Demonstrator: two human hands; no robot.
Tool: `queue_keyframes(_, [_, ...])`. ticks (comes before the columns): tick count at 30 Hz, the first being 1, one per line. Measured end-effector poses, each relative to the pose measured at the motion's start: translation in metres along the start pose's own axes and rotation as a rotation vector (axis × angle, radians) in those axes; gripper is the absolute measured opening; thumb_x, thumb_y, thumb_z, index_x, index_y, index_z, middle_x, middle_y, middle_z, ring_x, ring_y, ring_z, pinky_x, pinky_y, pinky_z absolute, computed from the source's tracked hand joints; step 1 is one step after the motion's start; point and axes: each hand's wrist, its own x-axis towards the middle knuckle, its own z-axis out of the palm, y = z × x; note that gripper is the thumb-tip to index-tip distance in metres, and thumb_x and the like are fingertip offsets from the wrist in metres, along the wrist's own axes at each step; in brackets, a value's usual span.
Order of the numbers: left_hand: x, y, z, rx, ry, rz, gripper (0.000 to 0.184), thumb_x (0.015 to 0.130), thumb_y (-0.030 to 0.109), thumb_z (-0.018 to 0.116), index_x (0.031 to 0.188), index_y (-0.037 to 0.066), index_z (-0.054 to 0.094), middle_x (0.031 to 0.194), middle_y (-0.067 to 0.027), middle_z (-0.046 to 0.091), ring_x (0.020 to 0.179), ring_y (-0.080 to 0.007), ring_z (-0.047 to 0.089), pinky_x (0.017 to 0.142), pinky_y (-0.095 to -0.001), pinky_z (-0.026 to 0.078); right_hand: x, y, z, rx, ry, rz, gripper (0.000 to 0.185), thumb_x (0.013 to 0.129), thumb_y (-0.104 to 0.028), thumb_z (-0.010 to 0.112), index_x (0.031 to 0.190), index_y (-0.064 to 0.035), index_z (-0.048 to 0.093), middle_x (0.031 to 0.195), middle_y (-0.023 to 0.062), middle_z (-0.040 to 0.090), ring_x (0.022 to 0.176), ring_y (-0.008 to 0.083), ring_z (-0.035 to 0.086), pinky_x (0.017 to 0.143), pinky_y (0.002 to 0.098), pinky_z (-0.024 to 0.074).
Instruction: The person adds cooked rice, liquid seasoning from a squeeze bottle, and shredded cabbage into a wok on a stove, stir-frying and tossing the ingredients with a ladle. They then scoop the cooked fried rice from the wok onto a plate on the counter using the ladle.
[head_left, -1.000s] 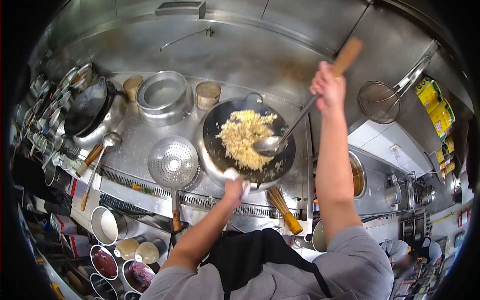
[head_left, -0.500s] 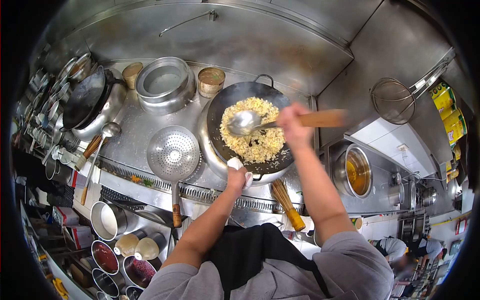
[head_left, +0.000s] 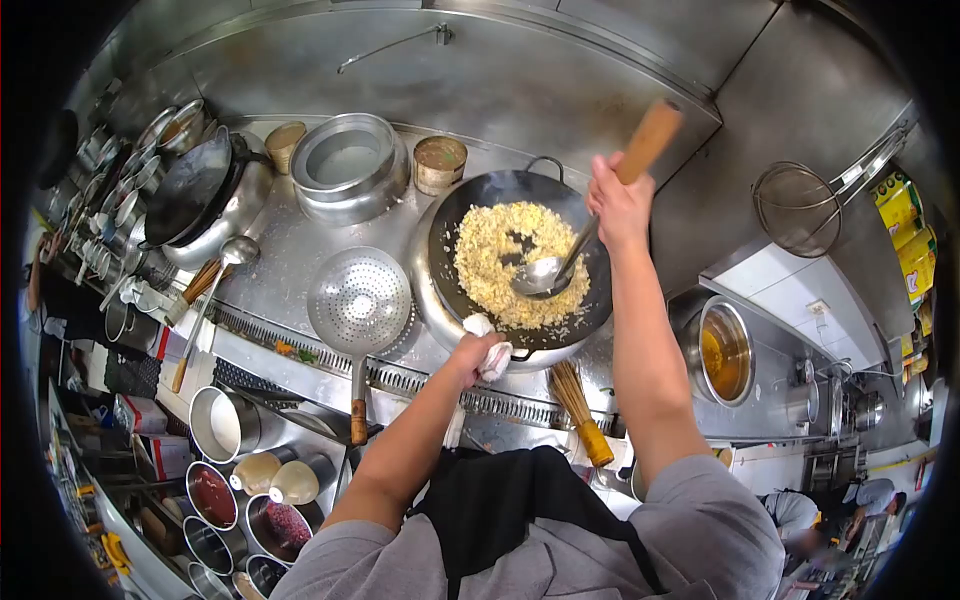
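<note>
A black wok [head_left: 500, 190] holds yellowish fried rice [head_left: 482, 262] with egg bits, spread in a ring around a dark gap near the middle. My right hand [head_left: 621, 205] is closed around the handle of a metal ladle [head_left: 543, 276], whose wooden end points up and away. The ladle's bowl rests in the rice, right of the gap. At the wok's near left rim, my left hand [head_left: 474, 358] is closed on a white cloth [head_left: 496, 361], next to the near loop handle. Whether it grips the wok through the cloth is hidden.
Left of the wok lies a perforated strainer [head_left: 360, 300], with a large metal pot [head_left: 350, 165] and a can [head_left: 440, 165] behind. A bamboo brush [head_left: 583, 415] sits near the front edge. A bowl of oil [head_left: 727, 350] stands right; a wire skimmer [head_left: 798, 210] hangs above it.
The ladle's bowl has moved right and nearer across the rice, and its handle has tilted up, with my right hand higher. My left hand stays at the rim with the cloth.
</note>
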Motion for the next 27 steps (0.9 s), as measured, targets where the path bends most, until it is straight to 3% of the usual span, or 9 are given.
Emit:
queue_keyframes(5, [-0.002, 0.005, 0.006, 0.060, 0.040, -0.017, 0.010, 0.088, 0.014, 0.056, 0.087, 0.004, 0.060, 0.071, -0.0075, 0.060, 0.057, -0.0203, 0.059, 0.048, -0.0370, 0.048, -0.059, 0.059, 0.004, 0.128, -0.038, -0.308, 0.036, 0.096, -0.019, 0.059, 0.069, -0.0103, 0.036, 0.055, -0.0036, 0.036, 0.049, 0.0082, 0.038, 0.047, 0.0238, 0.0315])
queue_keyframes(8, [-0.015, -0.008, 0.011, 0.017, 0.102, 0.095, 0.018, 0.088, 0.015, 0.057, 0.096, -0.001, 0.058, 0.080, -0.0107, 0.062, 0.064, -0.0219, 0.061, 0.051, -0.0382, 0.049, -0.056, 0.061, 0.000, 0.133, 0.140, 0.005, 0.023, 0.092, -0.015, 0.064, 0.078, -0.0079, 0.047, 0.057, -0.0027, 0.040, 0.048, 0.0078, 0.037, 0.046, 0.0239, 0.0316])
queue_keyframes(10, [-0.077, -0.012, 0.028, -0.011, 0.151, 0.088, 0.025, 0.088, 0.014, 0.056, 0.106, -0.004, 0.056, 0.094, -0.0133, 0.063, 0.075, -0.0216, 0.063, 0.058, -0.0381, 0.051, -0.042, -0.022, -0.009, 0.112, 0.247, -0.028, 0.015, 0.093, -0.019, 0.064, 0.087, -0.0082, 0.055, 0.058, -0.0046, 0.041, 0.045, 0.0064, 0.036, 0.042, 0.0230, 0.0276])
queue_keyframes(15, [-0.156, -0.033, 0.033, -0.080, 0.117, 0.214, 0.027, 0.089, 0.007, 0.052, 0.114, -0.001, 0.052, 0.102, -0.0125, 0.061, 0.082, -0.0207, 0.061, 0.065, -0.0365, 0.052, -0.047, -0.220, -0.048, 0.166, -0.069, -0.329, 0.028, 0.100, -0.020, 0.051, 0.073, -0.0123, 0.047, 0.053, -0.0071, 0.031, 0.041, 0.0032, 0.027, 0.038, 0.0223, 0.0251])
queue_keyframes(18, [-0.084, -0.012, 0.046, -0.114, 0.097, 0.043, 0.017, 0.090, 0.012, 0.055, 0.100, -0.001, 0.055, 0.085, -0.0126, 0.062, 0.071, -0.0246, 0.064, 0.056, -0.0398, 0.052, -0.043, -0.138, -0.038, 0.294, 0.155, -0.100, 0.015, 0.094, -0.017, 0.059, 0.085, -0.0104, 0.049, 0.055, -0.0051, 0.039, 0.041, 0.0071, 0.034, 0.037, 0.0235, 0.0296])
queue_keyframes(20, [-0.032, -0.021, 0.032, -0.091, 0.051, 0.101, 0.022, 0.089, 0.012, 0.058, 0.106, -0.001, 0.053, 0.090, -0.0127, 0.061, 0.071, -0.0238, 0.064, 0.057, -0.0389, 0.053, -0.055, -0.028, 0.004, -0.169, 0.386, 0.231, 0.022, 0.089, -0.018, 0.067, 0.089, -0.0081, 0.048, 0.057, -0.0012, 0.046, 0.042, 0.0106, 0.043, 0.038, 0.0259, 0.0346])
queue_keyframes(21, [-0.023, -0.042, 0.021, -0.065, 0.085, 0.190, 0.025, 0.088, 0.012, 0.059, 0.108, -0.001, 0.052, 0.092, -0.0125, 0.061, 0.071, -0.0239, 0.064, 0.058, -0.0389, 0.054, -0.051, 0.031, -0.008, 0.052, 0.304, 0.085, 0.023, 0.089, -0.017, 0.068, 0.088, -0.0079, 0.048, 0.055, -0.0007, 0.046, 0.042, 0.0111, 0.044, 0.039, 0.0267, 0.0358])
queue_keyframes(23, [-0.053, -0.077, -0.001, -0.069, 0.119, 0.329, 0.022, 0.087, 0.008, 0.058, 0.104, -0.005, 0.059, 0.087, -0.0116, 0.064, 0.071, -0.0213, 0.063, 0.058, -0.0390, 0.052, -0.033, 0.001, -0.007, 0.011, 0.238, -0.023, 0.021, 0.089, -0.014, 0.067, 0.082, -0.0089, 0.047, 0.054, 0.0001, 0.044, 0.041, 0.0136, 0.045, 0.039, 0.0288, 0.0367])
queue_keyframes(27, [-0.123, -0.120, -0.062, -0.002, 0.101, 0.139, 0.021, 0.091, 0.011, 0.059, 0.107, 0.000, 0.055, 0.089, -0.0104, 0.062, 0.072, -0.0215, 0.063, 0.065, -0.0375, 0.054, -0.010, -0.137, -0.008, 0.015, 0.164, -0.153, 0.032, 0.096, -0.022, 0.058, 0.071, -0.0094, 0.043, 0.052, 0.0006, 0.040, 0.041, 0.0139, 0.043, 0.043, 0.0298, 0.0395])
